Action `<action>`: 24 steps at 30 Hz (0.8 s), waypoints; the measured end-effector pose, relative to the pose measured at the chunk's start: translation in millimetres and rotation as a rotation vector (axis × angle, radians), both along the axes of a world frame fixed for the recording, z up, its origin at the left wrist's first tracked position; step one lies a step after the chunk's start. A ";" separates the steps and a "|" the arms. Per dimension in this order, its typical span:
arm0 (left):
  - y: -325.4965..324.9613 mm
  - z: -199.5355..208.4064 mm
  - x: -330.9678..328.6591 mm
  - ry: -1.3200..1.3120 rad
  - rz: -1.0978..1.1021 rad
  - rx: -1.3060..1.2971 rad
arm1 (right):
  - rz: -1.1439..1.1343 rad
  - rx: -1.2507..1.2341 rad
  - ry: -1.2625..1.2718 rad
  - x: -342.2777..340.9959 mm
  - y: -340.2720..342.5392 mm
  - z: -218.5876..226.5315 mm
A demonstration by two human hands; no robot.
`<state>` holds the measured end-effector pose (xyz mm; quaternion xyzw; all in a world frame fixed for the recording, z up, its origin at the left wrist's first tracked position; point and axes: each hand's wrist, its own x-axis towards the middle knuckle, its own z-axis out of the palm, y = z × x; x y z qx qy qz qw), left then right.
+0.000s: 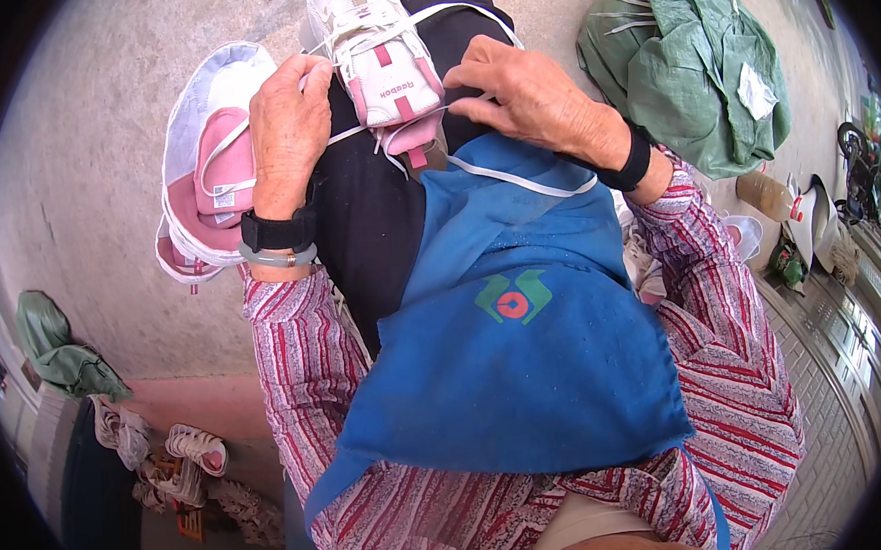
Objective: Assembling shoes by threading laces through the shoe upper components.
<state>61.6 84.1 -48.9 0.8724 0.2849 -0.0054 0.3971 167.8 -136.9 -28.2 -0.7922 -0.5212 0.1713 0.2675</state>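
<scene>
A white and pink sneaker (390, 70) lies on my lap over dark trousers. A white shoelace (466, 9) loops out to the right of it, and another length lies across my blue apron (525, 360). At the sneaker's left side, my left hand (291, 128) is closed, its fingers pinching a lace near the eyelets. To the right, my right hand (536, 101) pinches a thin stretch of lace that runs toward the pink tongue. Black bands circle both wrists.
Pink and white shoe parts (223, 157) lie beside my left hand. A green sack (684, 73) stands on the concrete at far right, near a plastic bottle (767, 196). More shoes (196, 447) are piled at lower left, below another green sack (58, 345).
</scene>
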 end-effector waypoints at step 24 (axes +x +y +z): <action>-33.5 -0.8 -0.9 0.107 -0.278 0.590 | 0.060 -0.109 -0.148 15.2 -6.2 -29.3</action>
